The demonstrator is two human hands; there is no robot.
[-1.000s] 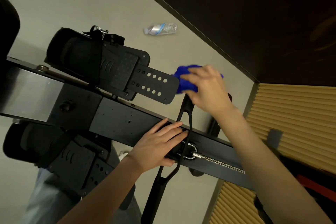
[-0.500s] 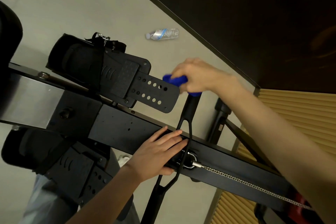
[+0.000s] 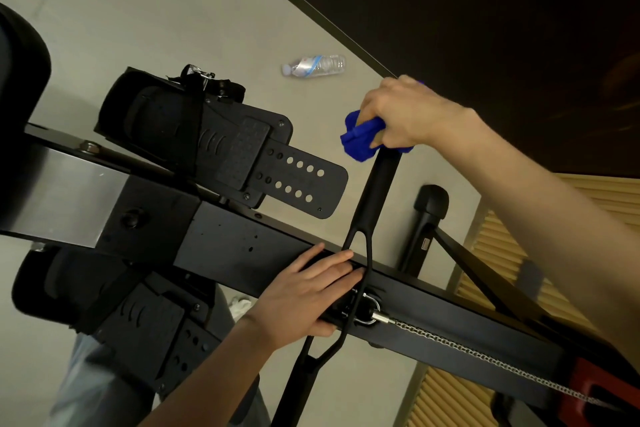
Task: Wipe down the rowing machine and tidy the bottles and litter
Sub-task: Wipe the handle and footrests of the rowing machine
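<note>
The black rowing machine beam [image 3: 221,239] crosses the view from left to lower right. Its black pull handle [image 3: 375,198] lies across the beam, with a chain [image 3: 467,354] running off to the right. My right hand [image 3: 408,111] grips a blue cloth [image 3: 360,140] wrapped around the far end of the handle. My left hand [image 3: 308,295] lies flat on the beam beside the handle's middle, fingers apart, with nothing in it. A clear plastic bottle [image 3: 315,65] lies on its side on the floor beyond the machine.
Two black footrests with straps flank the beam, one far [image 3: 214,139] and one near [image 3: 114,308]. A small white crumpled scrap [image 3: 240,306] lies on the floor under the beam. A dark wall [image 3: 485,10] and slatted wooden panels [image 3: 512,253] close off the right side.
My right hand with the blue cloth has slid outward along the handle, from near the footrest tip to the handle's far end. My left hand has stayed on the beam.
</note>
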